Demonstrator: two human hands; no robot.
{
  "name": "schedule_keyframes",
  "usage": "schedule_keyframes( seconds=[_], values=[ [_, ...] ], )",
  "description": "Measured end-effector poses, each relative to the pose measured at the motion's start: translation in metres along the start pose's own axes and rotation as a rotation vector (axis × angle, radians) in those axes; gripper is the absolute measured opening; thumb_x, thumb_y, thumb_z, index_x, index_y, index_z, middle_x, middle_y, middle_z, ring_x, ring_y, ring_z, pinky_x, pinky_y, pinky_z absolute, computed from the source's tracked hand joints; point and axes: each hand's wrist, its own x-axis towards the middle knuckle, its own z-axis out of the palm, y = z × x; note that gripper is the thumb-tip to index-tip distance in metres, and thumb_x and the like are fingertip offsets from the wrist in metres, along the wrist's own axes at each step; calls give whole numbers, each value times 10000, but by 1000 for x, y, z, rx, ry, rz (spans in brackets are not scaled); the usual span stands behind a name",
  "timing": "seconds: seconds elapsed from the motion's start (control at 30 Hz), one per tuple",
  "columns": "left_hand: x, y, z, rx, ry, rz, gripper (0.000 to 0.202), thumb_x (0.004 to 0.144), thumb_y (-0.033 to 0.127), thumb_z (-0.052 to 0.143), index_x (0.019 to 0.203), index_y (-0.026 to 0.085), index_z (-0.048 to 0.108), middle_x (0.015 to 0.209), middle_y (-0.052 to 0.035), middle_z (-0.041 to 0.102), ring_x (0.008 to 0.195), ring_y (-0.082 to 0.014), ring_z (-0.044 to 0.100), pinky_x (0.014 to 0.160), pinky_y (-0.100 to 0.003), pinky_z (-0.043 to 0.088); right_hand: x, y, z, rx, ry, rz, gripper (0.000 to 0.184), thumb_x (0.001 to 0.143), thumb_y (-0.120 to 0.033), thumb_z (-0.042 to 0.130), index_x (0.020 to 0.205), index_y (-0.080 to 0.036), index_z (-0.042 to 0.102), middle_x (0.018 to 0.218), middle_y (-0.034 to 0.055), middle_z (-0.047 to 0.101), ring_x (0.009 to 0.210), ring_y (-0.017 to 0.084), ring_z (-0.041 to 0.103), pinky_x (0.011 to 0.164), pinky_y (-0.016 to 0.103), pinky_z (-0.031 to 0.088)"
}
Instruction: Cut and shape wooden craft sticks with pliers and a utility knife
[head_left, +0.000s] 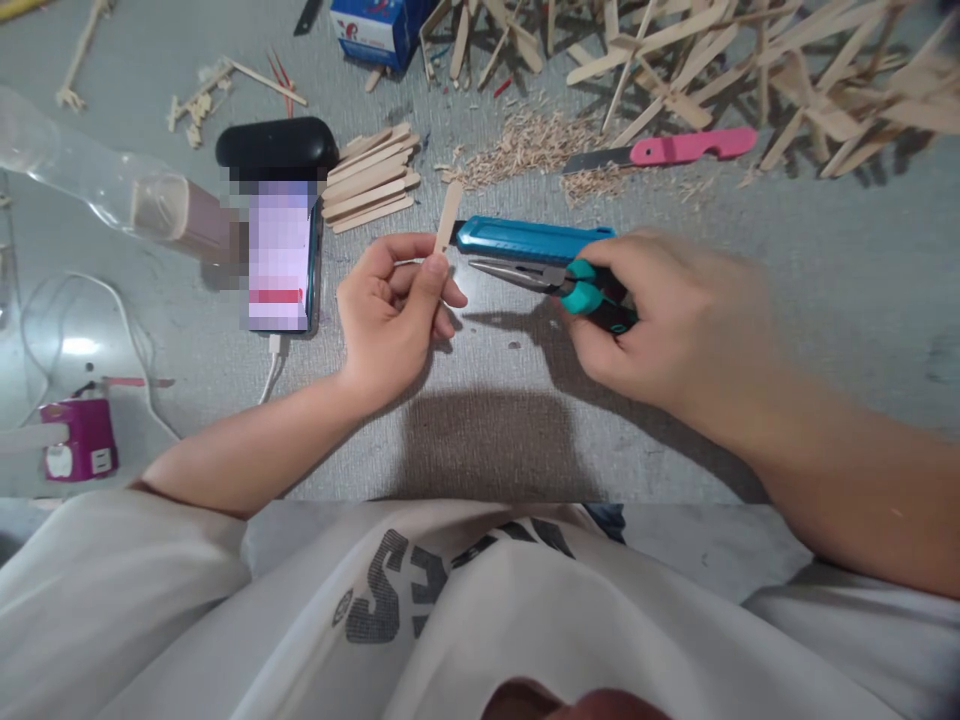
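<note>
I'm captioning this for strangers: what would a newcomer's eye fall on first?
Probably the teal-and-black pliers in the right hand, tips pointing toward the wooden stick in the left hand. Beyond them, a pink-handled knife lies by wood shavings, and a tangle of sticks fills the upper right.

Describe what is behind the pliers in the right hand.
Just beyond the pliers, a blue cutter lies on the grey table. The area directly under the right hand is covered, so anything there cannot be seen.
</note>
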Motion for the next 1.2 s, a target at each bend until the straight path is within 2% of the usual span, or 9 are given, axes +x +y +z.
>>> schedule_keyframes(
  seconds=[0.13, 0.3, 0.4, 0.57, 0.87, 1.0, 1.2],
  values=[
    [-2, 0, 4, -42, -30, 4, 423, 1038, 637, 855, 1135, 249, 718, 740, 63, 795, 451, -70, 651, 442, -188, 496, 5, 4, 2, 62, -55, 0, 271, 979, -328, 635, 1209, -221, 730, 1135, 162, 822, 1039, 389, 792, 770, 460, 528],
    [-6, 2, 5, -54, -92, -12, 430, 1043, 631, 853, 1148, 234, 726, 743, 49, 805, 460, -80, 660, 449, -194, 526, 6, 1, 0, 132, -126, 16, 239, 1034, -339, 627, 1232, -259, 735, 1182, 158, 833, 1102, 411, 799, 828, 517, 589],
    [-7, 3, 5, -66, -108, -11, 420, 1050, 621, 851, 1153, 235, 723, 753, 50, 809, 465, -82, 665, 457, -197, 543, 4, 0, 1, 164, -106, 17, 207, 1046, -352, 626, 1207, -288, 739, 1156, 130, 840, 1088, 390, 803, 845, 519, 606],
    [-8, 2, 4, -54, -123, -17, 428, 1054, 638, 837, 1169, 244, 716, 767, 54, 813, 472, -77, 664, 464, -191, 552, 2, 4, 9, 211, -16, -33, 206, 1024, -405, 636, 1148, -273, 735, 1084, 114, 841, 990, 374, 811, 776, 507, 593],
    [-10, 3, 6, -30, -106, -17, 443, 1039, 656, 846, 1156, 250, 715, 751, 52, 806, 469, -86, 661, 461, -203, 544, 6, -5, -3, 239, -158, 54, 210, 1044, -360, 617, 1195, -302, 750, 1175, 124, 848, 1119, 413, 805, 923, 581, 627],
    [-11, 3, 5, -16, -95, -41, 430, 1045, 630, 853, 1161, 243, 706, 756, 45, 804, 474, -88, 665, 465, -205, 537, 5, -3, 1, 275, -125, 38, 223, 1033, -420, 625, 1155, -283, 751, 1121, 120, 851, 1048, 389, 811, 889, 553, 627],
    [-12, 2, 5, -12, -113, -50, 423, 1058, 603, 850, 1170, 231, 682, 782, 33, 818, 493, -84, 678, 477, -197, 538, 3, 0, 7, 276, -45, 8, 241, 1011, -424, 638, 1124, -251, 763, 1075, 136, 843, 999, 378, 814, 832, 516, 604]
  ],
)
